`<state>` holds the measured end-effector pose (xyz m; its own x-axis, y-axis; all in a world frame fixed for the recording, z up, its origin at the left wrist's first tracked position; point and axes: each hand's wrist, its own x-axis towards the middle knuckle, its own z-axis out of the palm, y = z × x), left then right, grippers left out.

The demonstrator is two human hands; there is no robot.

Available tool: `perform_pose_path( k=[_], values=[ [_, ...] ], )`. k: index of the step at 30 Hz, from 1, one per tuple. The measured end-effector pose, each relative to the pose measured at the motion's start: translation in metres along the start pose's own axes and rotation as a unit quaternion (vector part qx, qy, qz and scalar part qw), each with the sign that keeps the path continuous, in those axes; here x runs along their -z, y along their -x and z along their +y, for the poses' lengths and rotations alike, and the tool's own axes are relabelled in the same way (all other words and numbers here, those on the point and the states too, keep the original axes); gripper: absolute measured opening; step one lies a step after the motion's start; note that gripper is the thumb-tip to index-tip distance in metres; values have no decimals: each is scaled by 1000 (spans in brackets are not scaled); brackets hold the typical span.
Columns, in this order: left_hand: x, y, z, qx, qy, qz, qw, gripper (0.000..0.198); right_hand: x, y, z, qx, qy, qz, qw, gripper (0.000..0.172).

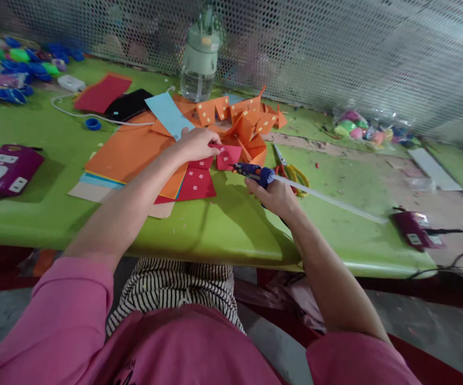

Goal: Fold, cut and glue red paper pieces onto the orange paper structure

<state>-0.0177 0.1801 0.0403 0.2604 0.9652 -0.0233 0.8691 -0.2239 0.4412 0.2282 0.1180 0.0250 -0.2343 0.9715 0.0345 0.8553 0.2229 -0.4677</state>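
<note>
My left hand (199, 143) pinches a red paper piece (228, 156) dotted with small pale squares. In my right hand (273, 193) is a blue hot glue gun (254, 172), its nozzle at the right edge of that red piece. A long translucent glue stick (331, 200) sticks out of the gun's back. Below my left hand lies more red dotted paper (199, 184), beside a stack of orange sheets (130, 152). Folded orange paper shapes (251, 136) with pale squares stand just behind the red piece. Scissors (297, 179) with yellow and red handles lie right behind my right hand.
A water bottle (199, 64) stands at the back by the perforated metal panel (335, 48). Purple power blocks (8, 170) sit at left and right. Colourful small items (18, 67) are piled at far left; bagged ones (367, 128) lie at right. A light blue sheet (169, 115) tops the stack.
</note>
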Motion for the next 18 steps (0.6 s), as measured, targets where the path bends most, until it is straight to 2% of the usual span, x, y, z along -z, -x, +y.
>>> perform_pose_path(
  k=[9,18],
  values=[
    [1,0,1,-1,-2,-3,1000,28,-1,0,-4,-24,3,2,1000,40],
    [1,0,1,-2,-3,-4,1000,27,-3,-1,-4,0,2,18,1000,40]
  ],
)
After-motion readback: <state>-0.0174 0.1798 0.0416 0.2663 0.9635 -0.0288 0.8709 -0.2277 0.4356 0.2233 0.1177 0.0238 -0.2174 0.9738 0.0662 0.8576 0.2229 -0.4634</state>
